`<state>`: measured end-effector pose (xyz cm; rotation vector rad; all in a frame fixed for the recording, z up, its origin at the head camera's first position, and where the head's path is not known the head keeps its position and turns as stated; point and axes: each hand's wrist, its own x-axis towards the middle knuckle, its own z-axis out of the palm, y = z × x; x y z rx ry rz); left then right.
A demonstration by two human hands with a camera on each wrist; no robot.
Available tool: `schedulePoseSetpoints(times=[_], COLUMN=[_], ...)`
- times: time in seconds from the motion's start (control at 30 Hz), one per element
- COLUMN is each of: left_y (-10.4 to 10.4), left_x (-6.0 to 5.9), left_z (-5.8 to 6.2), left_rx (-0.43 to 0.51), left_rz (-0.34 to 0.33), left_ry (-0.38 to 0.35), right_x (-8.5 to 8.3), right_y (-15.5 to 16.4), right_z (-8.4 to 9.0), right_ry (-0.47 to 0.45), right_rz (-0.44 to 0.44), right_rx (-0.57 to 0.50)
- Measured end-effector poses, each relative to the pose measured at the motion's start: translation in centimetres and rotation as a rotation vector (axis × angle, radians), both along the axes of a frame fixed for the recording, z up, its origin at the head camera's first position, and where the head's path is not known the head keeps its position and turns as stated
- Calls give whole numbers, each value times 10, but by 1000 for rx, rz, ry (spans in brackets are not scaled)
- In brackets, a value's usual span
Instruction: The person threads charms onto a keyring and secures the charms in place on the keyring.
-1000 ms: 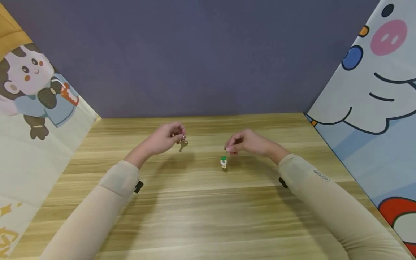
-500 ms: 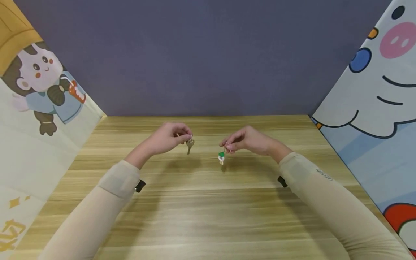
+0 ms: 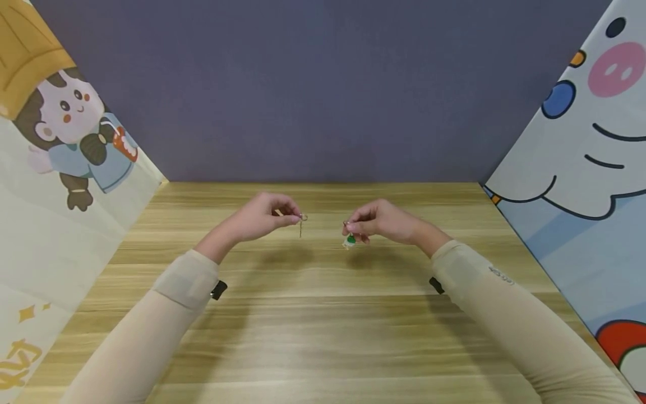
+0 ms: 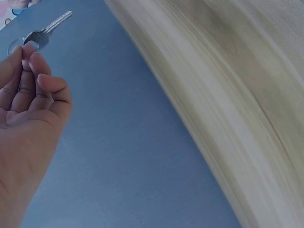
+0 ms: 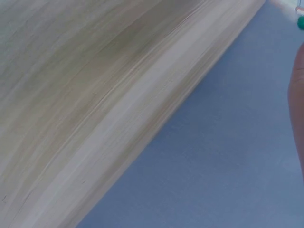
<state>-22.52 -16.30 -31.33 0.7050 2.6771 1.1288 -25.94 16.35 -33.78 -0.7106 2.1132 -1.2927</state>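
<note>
Between thumb and fingertips, my left hand (image 3: 270,216) pinches a small metal ring with a key (image 4: 38,38) hanging from it. In the head view the key (image 3: 300,227) is seen edge-on, above the table. Facing it, my right hand (image 3: 381,220) pinches the top of a small charm (image 3: 349,241) with a green cap and a white body, which dangles under the fingers. A gap separates the two hands. In the right wrist view only a bit of the green part (image 5: 301,22) and one edge of the hand show.
Both hands are over a wood-grain table (image 3: 323,336). A dark grey-blue wall (image 3: 323,90) rises at its back edge. Printed cartoon panels stand on the left (image 3: 60,235) and right (image 3: 580,185).
My left hand has moved right, bringing the key closer to the right hand, and the key has turned edge-on. The charm has swung and turned below my right fingers.
</note>
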Motion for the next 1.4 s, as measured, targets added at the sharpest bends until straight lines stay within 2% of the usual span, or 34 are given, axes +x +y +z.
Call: schedulePoseSetpoints(times=[0.23, 0.63, 1.0, 1.23, 1.4], left_y=[2, 5, 12, 15, 18], left_x=[2, 3, 4, 4, 3], left_z=[1, 3, 0, 2, 2], left_rx=[26, 16, 45, 12, 17], left_rz=[-35, -11, -87, -112, -122], left_ry=[-34, -31, -102, -98, -97], right_x=[1, 2, 4, 7, 9], right_y=[-3, -8, -21, -32, -37], right_z=[3, 5, 0, -1, 2], right_ry=[3, 34, 100, 114, 113], right_rz=[-25, -40, -93, -158, -171], right_rx=[-29, -73, -192, -164, -147])
